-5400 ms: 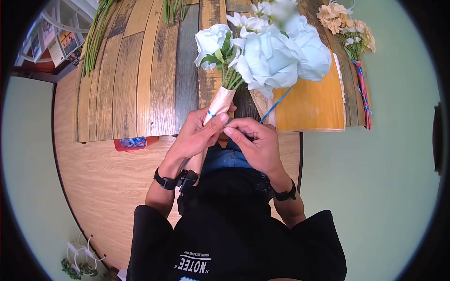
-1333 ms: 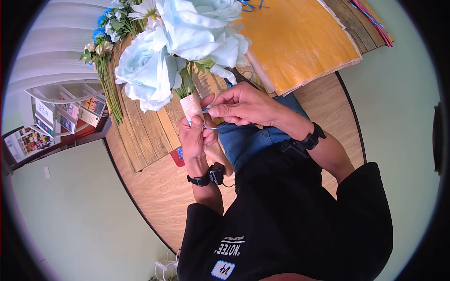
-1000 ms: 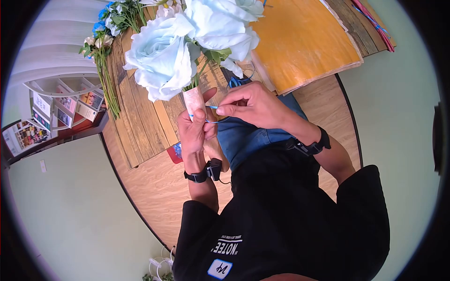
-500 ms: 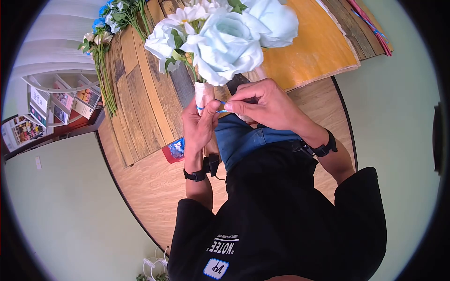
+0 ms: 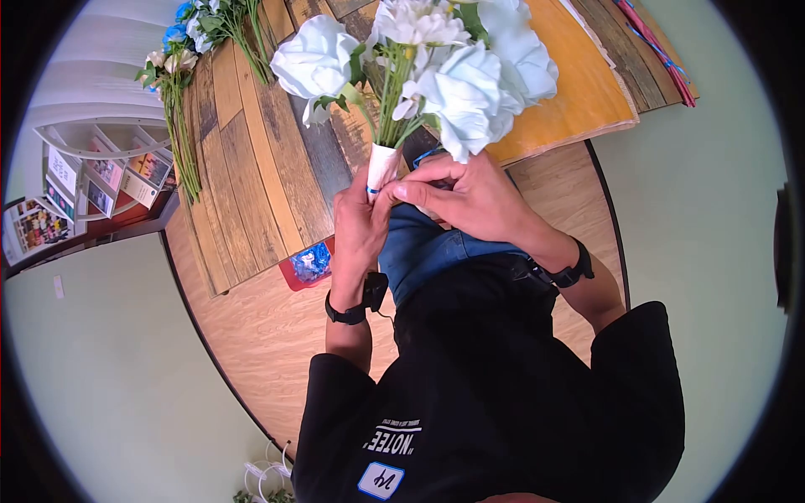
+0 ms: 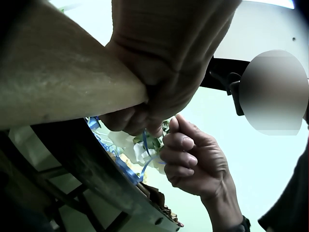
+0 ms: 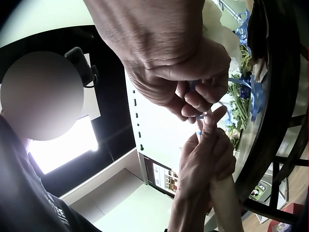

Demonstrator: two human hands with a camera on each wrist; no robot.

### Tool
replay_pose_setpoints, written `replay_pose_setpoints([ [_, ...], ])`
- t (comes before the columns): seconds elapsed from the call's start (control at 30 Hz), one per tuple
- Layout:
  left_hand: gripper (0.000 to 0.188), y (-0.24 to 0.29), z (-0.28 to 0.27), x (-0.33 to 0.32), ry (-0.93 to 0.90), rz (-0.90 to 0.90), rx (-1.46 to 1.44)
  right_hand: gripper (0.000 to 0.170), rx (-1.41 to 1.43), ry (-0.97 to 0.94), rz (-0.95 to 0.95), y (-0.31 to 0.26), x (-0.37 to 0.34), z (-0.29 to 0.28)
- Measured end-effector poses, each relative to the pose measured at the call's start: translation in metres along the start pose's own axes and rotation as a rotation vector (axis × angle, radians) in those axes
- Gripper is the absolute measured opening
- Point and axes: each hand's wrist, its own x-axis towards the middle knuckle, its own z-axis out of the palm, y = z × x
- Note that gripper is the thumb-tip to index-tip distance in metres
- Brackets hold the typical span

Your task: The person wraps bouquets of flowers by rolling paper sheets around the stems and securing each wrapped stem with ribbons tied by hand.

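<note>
In the head view my left hand [image 5: 359,222] grips the pale paper wrap [image 5: 384,163] around the stems of a bouquet of large pale blue roses [image 5: 465,92] and white flowers. A thin blue ribbon [image 5: 372,191] circles this wrap just above the left thumb. My right hand [image 5: 482,201] pinches the ribbon, its fingertips right at the left thumb. From the left wrist, the wrap's lower end [image 6: 58,82] juts out of the fist and a loose ribbon length [image 6: 146,140] hangs between the hands. The right wrist view shows both hands meeting, the pinched ribbon end mostly hidden by fingers.
The plank table [image 5: 243,184] bears orange-yellow paper sheets [image 5: 579,92] at right and a red wrapped bundle [image 5: 658,50] beyond. Green flower stems [image 5: 180,142] lie along its left side. Below the edge is a red box [image 5: 292,277] with blue contents. A magazine rack [image 5: 101,180] stands left.
The head view has turned since the oldest frame. The right hand, lately holding the ribbon out from the wrap, is now against the left thumb. The bouquet's flowers have swung rightward.
</note>
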Motion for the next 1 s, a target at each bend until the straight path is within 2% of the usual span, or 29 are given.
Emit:
replay_pose_setpoints([
  [0.03, 0.031, 0.001, 0.001, 0.001, 0.001, 0.001, -0.003, 0.017, -0.003, -0.001, 0.000, 0.000, 0.000, 0.002],
  [0.1, 0.034, 0.004, 0.002, 0.002, 0.016, 0.160, 0.072, 0.020, -0.020, -0.026, -0.061, -0.001, -0.002, 0.008],
  [0.2, 0.034, 0.009, 0.004, 0.002, 0.018, 0.147, 0.110, 0.017, 0.056, 0.083, -0.128, 0.009, -0.006, 0.022],
  [0.3, 0.034, 0.010, 0.004, 0.001, 0.015, 0.191, 0.087, 0.018, 0.090, 0.128, -0.082, 0.001, -0.011, 0.025],
  [0.53, 0.030, 0.005, 0.006, -0.003, -0.021, 0.268, 0.150, 0.018, 0.105, 0.089, -0.034, 0.004, -0.014, 0.028],
  [0.6, 0.027, 0.006, 0.005, -0.003, -0.032, 0.232, 0.179, 0.017, 0.002, 0.057, -0.048, 0.002, -0.013, 0.025],
  [0.83, 0.018, 0.011, 0.004, -0.003, -0.037, 0.196, 0.096, 0.016, -0.073, -0.003, -0.074, -0.009, -0.022, 0.017],
  [0.93, 0.012, 0.011, 0.004, -0.002, -0.009, 0.235, 0.161, 0.015, -0.211, -0.072, -0.054, -0.035, -0.026, 0.005],
  [1.0, 0.011, 0.011, 0.002, 0.000, -0.062, 0.220, 0.340, 0.014, -0.343, -0.157, -0.139, -0.054, -0.028, -0.004],
])
